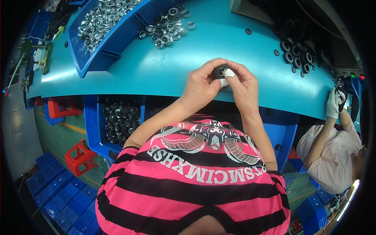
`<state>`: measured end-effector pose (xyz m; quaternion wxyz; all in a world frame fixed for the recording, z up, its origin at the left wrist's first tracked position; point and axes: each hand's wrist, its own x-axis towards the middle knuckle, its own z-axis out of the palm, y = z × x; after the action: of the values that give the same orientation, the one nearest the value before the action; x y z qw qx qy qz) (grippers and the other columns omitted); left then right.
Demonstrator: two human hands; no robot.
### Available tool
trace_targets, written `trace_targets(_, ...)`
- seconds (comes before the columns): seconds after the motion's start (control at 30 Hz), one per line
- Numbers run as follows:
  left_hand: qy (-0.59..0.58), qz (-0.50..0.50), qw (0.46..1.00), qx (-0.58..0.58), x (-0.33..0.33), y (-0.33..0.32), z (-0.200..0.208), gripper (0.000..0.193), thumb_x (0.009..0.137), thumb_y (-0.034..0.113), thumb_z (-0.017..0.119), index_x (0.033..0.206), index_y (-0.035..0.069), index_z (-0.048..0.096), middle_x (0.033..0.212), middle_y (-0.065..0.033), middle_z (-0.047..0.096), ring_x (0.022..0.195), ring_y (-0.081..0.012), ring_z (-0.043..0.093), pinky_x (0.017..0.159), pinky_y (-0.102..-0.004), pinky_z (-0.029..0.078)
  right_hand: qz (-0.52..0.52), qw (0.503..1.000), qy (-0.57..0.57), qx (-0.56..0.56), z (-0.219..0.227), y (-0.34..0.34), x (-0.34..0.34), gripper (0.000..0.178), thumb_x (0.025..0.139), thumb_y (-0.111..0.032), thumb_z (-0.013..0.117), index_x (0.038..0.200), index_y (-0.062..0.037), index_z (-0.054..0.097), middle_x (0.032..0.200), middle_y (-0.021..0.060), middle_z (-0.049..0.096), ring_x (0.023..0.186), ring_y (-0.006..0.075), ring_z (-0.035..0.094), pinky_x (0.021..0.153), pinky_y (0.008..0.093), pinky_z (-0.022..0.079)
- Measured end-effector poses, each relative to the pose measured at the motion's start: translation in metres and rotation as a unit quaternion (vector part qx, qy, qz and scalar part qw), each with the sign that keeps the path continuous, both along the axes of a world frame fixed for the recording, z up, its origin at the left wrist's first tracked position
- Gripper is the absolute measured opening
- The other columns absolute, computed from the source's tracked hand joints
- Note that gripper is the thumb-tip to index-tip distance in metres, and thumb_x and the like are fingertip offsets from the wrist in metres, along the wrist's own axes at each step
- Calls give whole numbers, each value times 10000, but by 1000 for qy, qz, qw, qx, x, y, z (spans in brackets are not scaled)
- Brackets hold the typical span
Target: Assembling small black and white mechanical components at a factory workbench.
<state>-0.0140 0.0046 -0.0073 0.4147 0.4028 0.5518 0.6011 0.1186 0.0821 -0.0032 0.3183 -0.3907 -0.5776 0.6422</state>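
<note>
- Blk round part [218, 71] btwn both hands, at fingertip ends, over teal table [156, 76].
- L hand [201, 85] curled, gripping part's L side.
- R hand [245, 84] gripping its R side, thumb at its face.

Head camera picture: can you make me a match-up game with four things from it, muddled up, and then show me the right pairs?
Things
1. Dark round part
2. Biggest heap of shiny clear parts
3. Heap of black-and-grey rings
4. Striped shirt

Matches
A. On the right side of the turquoise table
B. Pink and black
C. Held by the left hand and right hand together
D. Inside a blue tray

Right pairs: 1-C, 2-D, 3-A, 4-B
</note>
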Motion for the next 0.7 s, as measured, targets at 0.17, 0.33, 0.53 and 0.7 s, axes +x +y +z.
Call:
trace_targets(0.17, -119, 3, 993, -15, -5, 2, 6, 516, 876, -53, 722, 1350, 15, 529, 1152, -120, 696, 1055, -193, 693, 912, -314, 590, 44, 984, 97, -144, 10, 7, 9, 396, 917, -17, 568, 1303, 32, 643, 1145, 94, 676, 1028, 150, 646, 910, 285, 526)
trace_targets(0.33, -99, -2, 995, -1, -4, 1, 5, 528, 867, -28, 753, 1340, 19, 524, 1155, -131, 694, 1078, -198, 688, 915, -315, 592, 55, 987, 85, -127, 12, 9, 11, 406, 913, -14, 560, 1309, 45, 634, 1153, 94, 676, 1045, 150, 640, 911, 292, 527)
trace_targets(0.53, 14, 32, 999, -1, -4, -1, 8, 501, 817, -17, 798, 1265, 17, 578, 1124, -92, 668, 1018, -173, 683, 868, -302, 595, 54, 993, 71, -72, 18, 7, 11, 391, 903, 3, 591, 1289, 32, 646, 1168, 92, 665, 1043, 157, 639, 916, 299, 528)
trace_targets(0.7, 192, 64, 978, 43, -12, 2, 10, 464, 764, -20, 815, 1182, 19, 616, 1065, -73, 643, 941, -159, 675, 800, -296, 596, 85, 994, 12, 74, 25, 2, 11, 436, 857, -59, 730, 1277, 23, 647, 1126, 84, 665, 1014, 157, 651, 878, 292, 548)
